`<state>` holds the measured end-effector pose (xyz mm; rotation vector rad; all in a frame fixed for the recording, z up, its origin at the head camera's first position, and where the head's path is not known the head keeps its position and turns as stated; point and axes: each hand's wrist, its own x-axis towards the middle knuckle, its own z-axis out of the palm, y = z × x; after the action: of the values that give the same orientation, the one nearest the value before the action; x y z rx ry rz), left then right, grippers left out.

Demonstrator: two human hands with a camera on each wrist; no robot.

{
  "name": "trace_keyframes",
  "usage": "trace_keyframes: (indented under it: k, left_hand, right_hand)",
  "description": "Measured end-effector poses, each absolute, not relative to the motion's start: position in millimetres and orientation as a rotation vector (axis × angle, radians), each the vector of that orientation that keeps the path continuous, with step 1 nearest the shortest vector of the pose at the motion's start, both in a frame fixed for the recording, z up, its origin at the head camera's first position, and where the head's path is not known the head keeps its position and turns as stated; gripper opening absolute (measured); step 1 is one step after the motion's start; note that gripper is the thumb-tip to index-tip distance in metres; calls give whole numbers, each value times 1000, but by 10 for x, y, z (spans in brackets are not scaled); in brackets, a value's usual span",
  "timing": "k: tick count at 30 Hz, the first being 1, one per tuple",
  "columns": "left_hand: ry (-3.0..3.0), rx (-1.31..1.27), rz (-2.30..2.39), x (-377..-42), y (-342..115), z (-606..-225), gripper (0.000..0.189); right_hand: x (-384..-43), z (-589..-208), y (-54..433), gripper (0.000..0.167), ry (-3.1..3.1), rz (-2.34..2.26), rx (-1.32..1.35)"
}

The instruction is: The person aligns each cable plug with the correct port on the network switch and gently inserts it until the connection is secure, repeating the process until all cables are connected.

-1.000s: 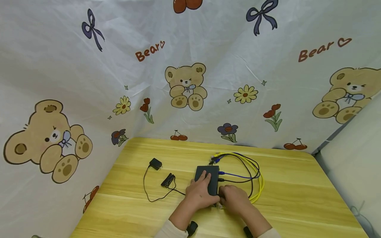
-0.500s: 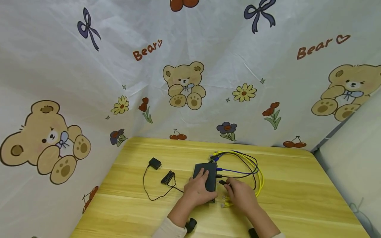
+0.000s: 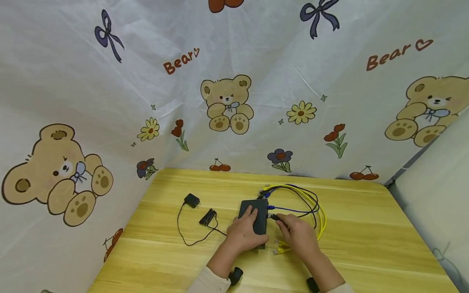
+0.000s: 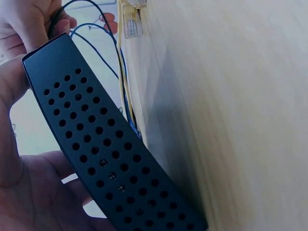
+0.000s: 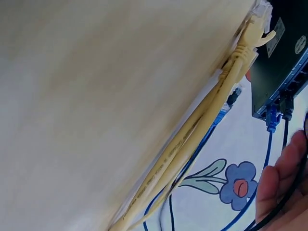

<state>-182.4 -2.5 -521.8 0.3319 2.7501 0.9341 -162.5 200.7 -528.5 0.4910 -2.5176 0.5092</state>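
In the head view my left hand (image 3: 242, 237) grips a black network switch (image 3: 261, 223), fingers over its top and thumb at the near right edge. Its perforated side (image 4: 98, 130) faces the left wrist camera. My right hand (image 3: 299, 236) pinches a black Ethernet cable by its plug (image 3: 275, 217), close beside the port side. Whether that plug touches a port cannot be told. A blue plug (image 5: 273, 118) and another black plug (image 5: 287, 108) sit in neighbouring ports in the right wrist view. Yellow Ethernet plugs (image 3: 280, 251) lie on the table below my right hand.
A black power adapter (image 3: 191, 200) lies left of the switch, its thin cord running to a tied bundle (image 3: 208, 217). Yellow, blue and black cables (image 3: 318, 203) loop behind and right on the wood-grain table (image 3: 366, 236). A bear-print cloth (image 3: 256, 53) hangs behind.
My right hand has drawn back from the near end of the switch, bringing a black plug into sight, then moved up along the port side. The left hand stays on the switch.
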Motion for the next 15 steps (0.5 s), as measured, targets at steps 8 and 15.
trace_keyframes:
  k: [8, 15]
  left_hand:
    - [2749, 323, 904, -1816, -27, -5237, 93]
    - [2761, 314, 886, -1817, -26, -5226, 92]
  right_hand:
    - [-1625, -5331, 2029, 17, -2473, 258, 565]
    - [-1653, -5281, 1971, 16, -2525, 229, 567]
